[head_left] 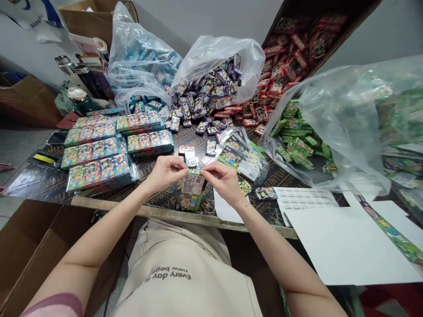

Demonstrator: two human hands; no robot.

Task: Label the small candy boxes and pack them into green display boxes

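In the middle of the table a small printed plastic bag [192, 183] lies with its upper edge between my hands. My left hand [168, 172] pinches the left corner of that edge. At the right corner, the thumb and fingers of my right hand [224, 177] are pinched together. A small blue and white box [191, 158] sits just beyond the bag's edge; whether it is partly inside I cannot tell. Beside it are a red box and a purple box [210, 148]. Flat printed bags [243, 156] lie in a pile beyond my right hand.
Stacks of packed boxes [95, 152] stand at left. Along the back, clear plastic bags [211, 48] spill blue and purple boxes; red boxes [280, 79] pour from a carton. Green boxes [297, 141] fill another bag at right. White sheets [343, 242] overhang the front edge.
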